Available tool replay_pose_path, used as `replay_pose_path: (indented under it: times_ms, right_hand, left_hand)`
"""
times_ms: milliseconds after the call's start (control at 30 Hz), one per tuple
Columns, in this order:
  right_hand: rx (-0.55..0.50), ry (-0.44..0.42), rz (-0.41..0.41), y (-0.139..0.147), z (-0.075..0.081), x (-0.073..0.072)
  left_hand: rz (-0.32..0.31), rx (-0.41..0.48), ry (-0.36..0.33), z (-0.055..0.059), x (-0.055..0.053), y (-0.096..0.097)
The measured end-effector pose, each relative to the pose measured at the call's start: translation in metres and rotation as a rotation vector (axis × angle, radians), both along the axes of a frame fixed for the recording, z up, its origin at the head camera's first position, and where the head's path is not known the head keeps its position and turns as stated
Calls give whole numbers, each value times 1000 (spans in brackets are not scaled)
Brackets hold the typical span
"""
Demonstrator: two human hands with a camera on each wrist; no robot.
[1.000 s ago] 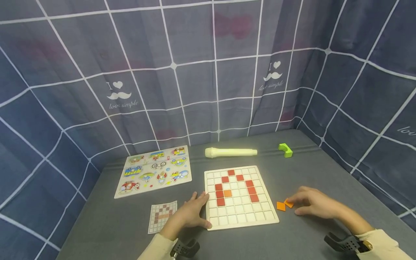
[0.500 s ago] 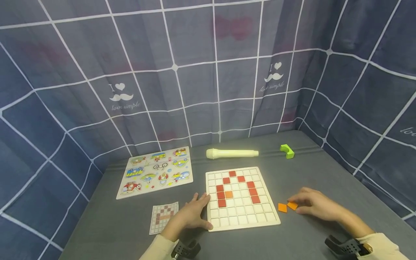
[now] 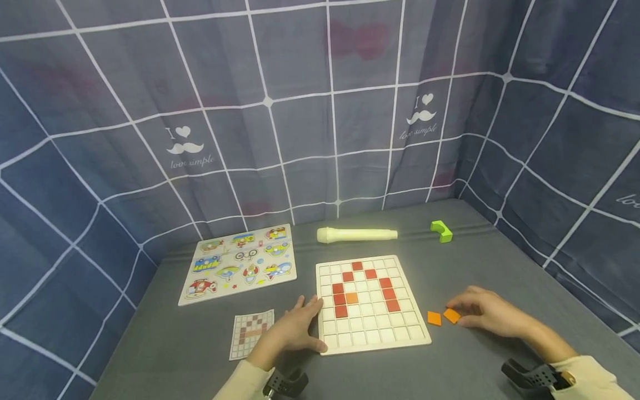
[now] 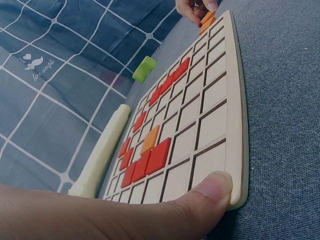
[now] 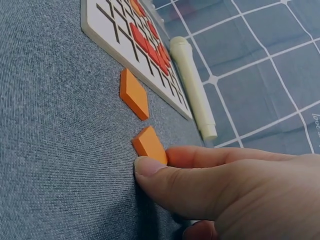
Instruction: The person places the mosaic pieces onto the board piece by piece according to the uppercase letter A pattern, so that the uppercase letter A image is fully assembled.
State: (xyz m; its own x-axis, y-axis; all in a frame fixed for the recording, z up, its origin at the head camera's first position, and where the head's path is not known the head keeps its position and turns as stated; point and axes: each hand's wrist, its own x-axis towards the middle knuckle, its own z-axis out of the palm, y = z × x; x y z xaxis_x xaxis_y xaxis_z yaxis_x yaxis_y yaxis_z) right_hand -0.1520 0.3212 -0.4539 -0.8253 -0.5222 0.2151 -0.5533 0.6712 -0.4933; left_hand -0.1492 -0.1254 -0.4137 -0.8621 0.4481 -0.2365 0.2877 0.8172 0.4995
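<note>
A square wooden grid board lies flat before me, with several red tiles and one orange tile set in its cells. My left hand rests at the board's left edge, fingers spread, and its thumb presses the near corner. To the board's right, my right hand pinches an orange square tile between thumb and index finger, low at the tabletop. Another loose orange tile lies between that hand and the board.
A printed pattern card lies left of the board, partly behind the left forearm. Farther back are a picture puzzle board, a cream microphone-shaped stick and a green arch block. Curtains with white lines rise behind the dark tabletop.
The right hand has shifted slightly with its orange tile, which now lies a little apart from the other loose one and shows more of its top. My left hand stays put.
</note>
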Motion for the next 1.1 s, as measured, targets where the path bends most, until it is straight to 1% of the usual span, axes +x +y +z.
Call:
replay_pose_path:
  times_ms: [167, 233, 333, 467, 600, 733, 933, 1100]
  right_hand:
    - [-14, 74, -19, 0, -5, 1]
    - [-15, 91, -31, 1, -7, 1]
    - [-16, 120, -61, 0, -9, 1]
    - [-22, 156, -114, -5, -8, -1]
    - [-15, 155, -154, -14, -2, -5]
    - [-13, 154, -178, -26, 3, -11]
    - [-13, 119, -162, -44, 9, -23]
    - [-13, 95, -144, -58, 11, -30]
  left_hand:
    - [5, -2, 2, -1, -1, 0]
    - [6, -2, 2, -1, -1, 0]
    - [6, -4, 2, -1, -1, 0]
    - [4, -7, 5, -2, -1, 0]
    - [-2, -10, 13, -3, -1, 0]
    - [-1, -16, 17, -4, -2, -1]
    - [1, -23, 19, -4, -2, -1]
    - [1, -28, 16, -3, -2, 0]
